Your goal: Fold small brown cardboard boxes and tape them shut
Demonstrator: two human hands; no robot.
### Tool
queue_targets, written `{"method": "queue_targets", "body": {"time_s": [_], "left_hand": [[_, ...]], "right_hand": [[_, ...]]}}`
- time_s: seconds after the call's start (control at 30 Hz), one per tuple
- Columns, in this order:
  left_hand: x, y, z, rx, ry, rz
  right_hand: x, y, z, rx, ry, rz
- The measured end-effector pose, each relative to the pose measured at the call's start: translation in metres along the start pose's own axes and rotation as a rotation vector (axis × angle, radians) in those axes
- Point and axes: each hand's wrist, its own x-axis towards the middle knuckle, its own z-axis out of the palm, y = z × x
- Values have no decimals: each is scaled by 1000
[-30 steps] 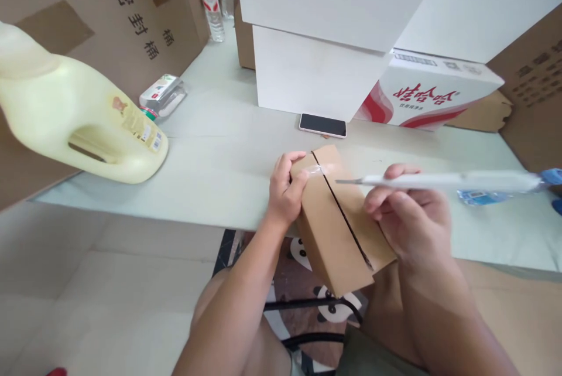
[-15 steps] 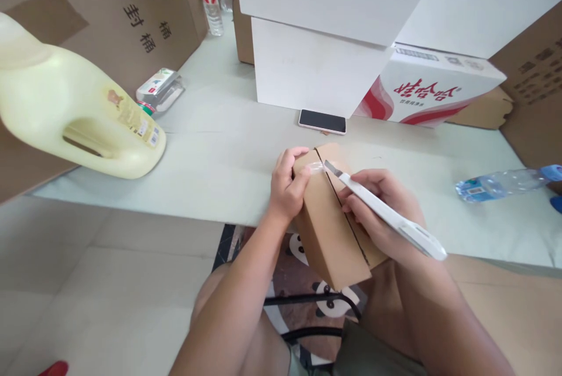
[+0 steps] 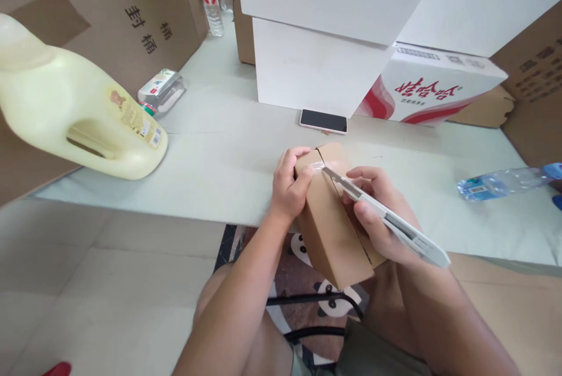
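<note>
A small brown cardboard box (image 3: 327, 229) lies at the near edge of the pale table (image 3: 219, 153), hanging partly over my lap. My left hand (image 3: 288, 188) is closed on the box's far left corner, thumb by a strip of clear tape (image 3: 317, 165) across the flap seam. My right hand (image 3: 377, 212) is closed on a white utility knife (image 3: 390, 224). The knife's blade tip rests at the tape, at the far end of the seam.
A pale yellow jug (image 3: 79, 118) lies on its side at left. A phone (image 3: 324, 121) lies before stacked white boxes (image 3: 316, 65). A red-and-white carton (image 3: 434, 86) sits at right, a plastic bottle (image 3: 504, 181) lies far right. Brown cartons (image 3: 109, 19) stand behind.
My right hand turned the knife from pointing sideways to blade-down on the box, and the tip has come to the tape at the seam. My left hand stayed on the box.
</note>
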Motion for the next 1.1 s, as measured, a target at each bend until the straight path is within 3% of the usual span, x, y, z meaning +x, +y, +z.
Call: {"method": "queue_targets", "body": {"time_s": [0.17, 0.33, 0.7, 1.1], "left_hand": [[1, 0, 0, 2, 5, 4], [1, 1, -1, 15, 0, 11], [1, -2, 0, 7, 8, 5], [0, -1, 0, -20, -3, -11]], "right_hand": [[4, -2, 1, -217, 30, -3], [6, -2, 3, -296, 55, -56], [4, -7, 3, -298, 108, 20], [4, -7, 3, -271, 54, -69]]}}
